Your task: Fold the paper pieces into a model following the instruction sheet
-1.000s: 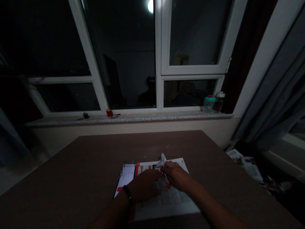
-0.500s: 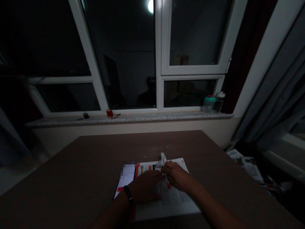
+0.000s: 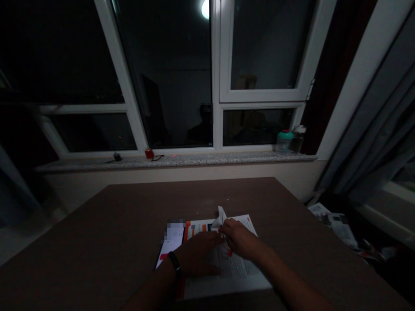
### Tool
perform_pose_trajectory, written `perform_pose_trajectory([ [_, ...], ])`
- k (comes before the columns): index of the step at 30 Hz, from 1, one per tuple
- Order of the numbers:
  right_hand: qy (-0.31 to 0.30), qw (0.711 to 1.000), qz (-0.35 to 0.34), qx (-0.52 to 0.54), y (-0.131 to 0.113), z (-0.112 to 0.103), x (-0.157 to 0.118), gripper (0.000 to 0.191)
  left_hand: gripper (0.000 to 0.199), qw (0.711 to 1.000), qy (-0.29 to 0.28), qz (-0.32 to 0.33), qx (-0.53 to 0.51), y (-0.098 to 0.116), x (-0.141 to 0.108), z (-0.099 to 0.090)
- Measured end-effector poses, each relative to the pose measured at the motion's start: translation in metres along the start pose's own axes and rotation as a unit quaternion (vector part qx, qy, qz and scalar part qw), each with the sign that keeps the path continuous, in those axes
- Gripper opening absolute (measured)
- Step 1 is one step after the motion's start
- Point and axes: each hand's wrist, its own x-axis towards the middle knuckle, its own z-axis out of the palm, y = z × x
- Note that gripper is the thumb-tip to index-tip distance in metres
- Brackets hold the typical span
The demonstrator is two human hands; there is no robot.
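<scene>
An open printed booklet (image 3: 227, 270) with orange and red marks lies on a dark brown table (image 3: 97, 242), and part of its left page is blurred out. My left hand (image 3: 197, 255), a black band on its wrist, rests flat on the pages. My right hand (image 3: 240, 239) sits beside it with its fingertips pinched on the base of a folded white paper (image 3: 221, 217). That paper stands up from the booklet's far side, and its lower part is hidden by my fingers. Both sets of fingertips nearly meet.
Beyond the table's far edge is a stone window sill (image 3: 175, 161) holding a small red object (image 3: 149, 153) and a teal-lidded jar (image 3: 284, 142). Loose papers (image 3: 333, 226) lie low to the right, below a grey curtain (image 3: 366, 129).
My left hand has flattened slightly on the pages, and the folded paper's tip leans a little differently. The view has shifted slightly.
</scene>
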Motion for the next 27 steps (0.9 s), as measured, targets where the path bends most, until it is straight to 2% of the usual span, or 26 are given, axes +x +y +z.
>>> perform_pose_trajectory([
  [4, 0.003, 1.000, -0.005, 0.010, -0.0014, -0.0014, -0.0006, 0.036, 0.083, 1.000, 0.005, 0.010, -0.006, 0.0006, 0.0003, -0.0019],
  [12, 0.002, 1.000, 0.005, 0.017, -0.0001, 0.0007, 0.0005, 0.031, 0.087, 1.000, -0.025, 0.003, -0.003, 0.0013, -0.0009, -0.0050],
  [20, -0.001, 1.000, 0.004, 0.011, 0.0007, 0.0008, -0.0003, 0.039, 0.082, 1.000, -0.012, 0.004, 0.004, 0.0017, 0.0011, -0.0033],
  [27, 0.002, 1.000, 0.012, -0.005, 0.0005, 0.0003, -0.0011, 0.035, 0.074, 1.000, -0.019, -0.002, 0.020, 0.0043, 0.0039, -0.0047],
])
